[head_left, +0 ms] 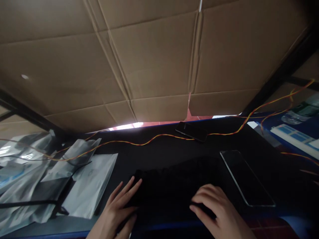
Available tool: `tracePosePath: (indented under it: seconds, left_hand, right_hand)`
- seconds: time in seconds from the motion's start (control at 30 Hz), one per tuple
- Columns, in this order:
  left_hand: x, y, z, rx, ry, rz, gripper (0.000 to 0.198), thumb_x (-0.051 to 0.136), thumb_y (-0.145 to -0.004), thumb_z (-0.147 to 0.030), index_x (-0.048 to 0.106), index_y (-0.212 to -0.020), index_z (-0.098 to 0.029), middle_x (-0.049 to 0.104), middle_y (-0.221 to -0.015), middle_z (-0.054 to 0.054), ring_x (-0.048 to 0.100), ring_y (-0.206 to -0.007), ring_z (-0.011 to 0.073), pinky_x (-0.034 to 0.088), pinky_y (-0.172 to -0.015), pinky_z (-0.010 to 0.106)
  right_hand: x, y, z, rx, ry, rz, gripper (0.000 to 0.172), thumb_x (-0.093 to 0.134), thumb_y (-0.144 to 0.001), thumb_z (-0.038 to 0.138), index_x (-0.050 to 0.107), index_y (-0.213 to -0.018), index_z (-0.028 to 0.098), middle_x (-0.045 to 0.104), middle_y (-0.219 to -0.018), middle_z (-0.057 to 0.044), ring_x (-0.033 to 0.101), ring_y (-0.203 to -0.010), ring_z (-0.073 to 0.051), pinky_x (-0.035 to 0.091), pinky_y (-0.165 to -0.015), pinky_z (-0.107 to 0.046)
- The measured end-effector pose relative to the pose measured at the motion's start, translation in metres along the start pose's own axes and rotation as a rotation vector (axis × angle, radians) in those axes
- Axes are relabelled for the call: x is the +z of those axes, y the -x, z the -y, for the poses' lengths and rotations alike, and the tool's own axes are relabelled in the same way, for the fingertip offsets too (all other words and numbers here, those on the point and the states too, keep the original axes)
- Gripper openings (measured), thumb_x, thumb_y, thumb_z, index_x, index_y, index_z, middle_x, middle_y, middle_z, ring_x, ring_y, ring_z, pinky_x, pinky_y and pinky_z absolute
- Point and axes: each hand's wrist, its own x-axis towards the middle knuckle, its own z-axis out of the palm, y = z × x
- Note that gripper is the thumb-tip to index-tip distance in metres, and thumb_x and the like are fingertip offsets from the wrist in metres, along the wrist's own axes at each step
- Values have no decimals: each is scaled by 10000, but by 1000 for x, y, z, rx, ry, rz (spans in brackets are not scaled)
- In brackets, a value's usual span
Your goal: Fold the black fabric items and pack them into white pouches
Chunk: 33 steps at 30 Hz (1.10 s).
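My left hand (pixel 121 209) rests at the lower middle with its fingers spread, the fingertips on a very dark item on the black tabletop (pixel 139 151). To the right, my right hand (pixel 214 207) has its thumb and fingers curled together round something dark, too dim to make out. Between the hands the surface is so dark that the outline of the item there is hard to tell. A phone with a clear edge (pixel 248 179) lies to the right of my right hand.
A smaller black phone (pixel 191 131) lies at the back, touching a red-yellow twisted wire (pixel 124 142). Translucent bags (pixel 87 186) are piled at the left. Cardboard (pixel 154 59) stands behind. At the right are a bottle (pixel 302 111) and a white-blue box (pixel 296 137).
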Motion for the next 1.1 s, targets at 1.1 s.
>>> tracePosePath:
  seconds: [1.1]
  left_hand:
    - [45,-20,-13,-94,-102,-113,672,524,-1083,-253,355,-1733,-294,532,-1704,92,503,-1569,358,487,-1208,682]
  right_hand:
    - [-3,-11,-36,434,457,-502,591,483,-1082,667,700,-1315,169,620,-1462,-250,606,-1256,-517,563,-885,-732]
